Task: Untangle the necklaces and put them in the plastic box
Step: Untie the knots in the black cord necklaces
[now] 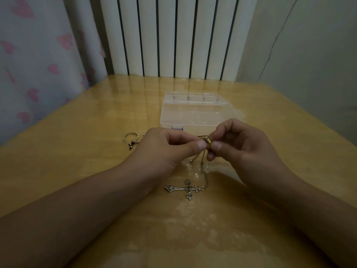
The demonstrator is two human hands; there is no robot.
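Both hands pinch gold bead [209, 141]; cross pendant [186, 189] lies flat, long axis left-right.

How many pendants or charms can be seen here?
2. A silver cross pendant lies on the table near the person; a small gold charm is pinched between both hands. The hands may hide others.

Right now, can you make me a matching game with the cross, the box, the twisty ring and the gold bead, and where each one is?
Things:
1. cross pendant
2. plastic box
3. twisted silver ring
4. gold bead

Places:
A. pinched between the left hand and right hand
B. flat on the table, nearest the person
C. behind the hands, near the radiator
D. on the table, left of the left hand

Pairs: 1-B, 2-C, 3-D, 4-A
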